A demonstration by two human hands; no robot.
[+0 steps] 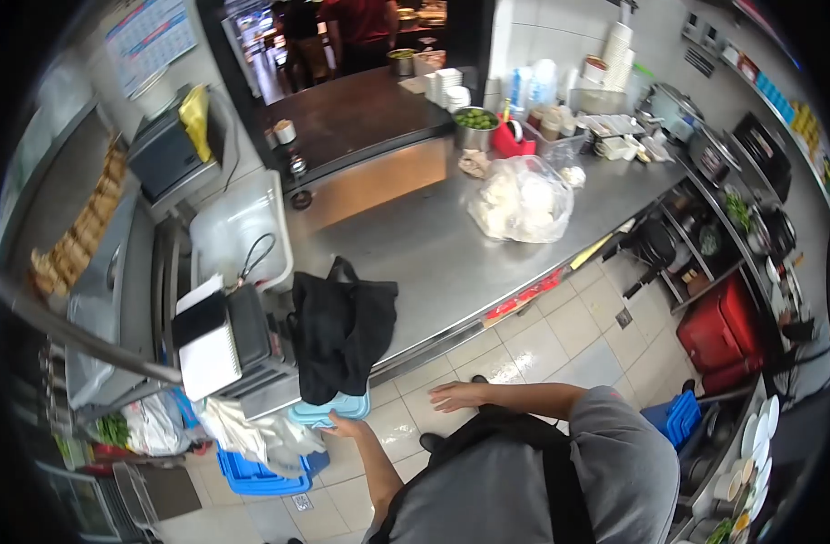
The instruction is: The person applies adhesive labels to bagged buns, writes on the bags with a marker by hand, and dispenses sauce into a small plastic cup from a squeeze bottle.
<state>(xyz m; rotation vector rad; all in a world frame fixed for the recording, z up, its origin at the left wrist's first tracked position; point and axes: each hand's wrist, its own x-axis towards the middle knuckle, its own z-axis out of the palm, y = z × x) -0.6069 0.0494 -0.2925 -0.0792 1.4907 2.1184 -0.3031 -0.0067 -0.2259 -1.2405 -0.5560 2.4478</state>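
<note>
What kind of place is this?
It looks like a kitchen, probably in a restaurant. There's a long steel counter, a metal pot full of something green, and a big opening with a dark ledge, with people standing beyond it.

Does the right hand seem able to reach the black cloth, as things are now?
Probably yes: the right hand looks empty, and nothing visible stands between it and the black cloth, which lies at the edge of the counter.

Left arm (378, 467) outstretched, right forearm (524, 396) crosswise, right fingers (444, 393) loosely spread
</note>
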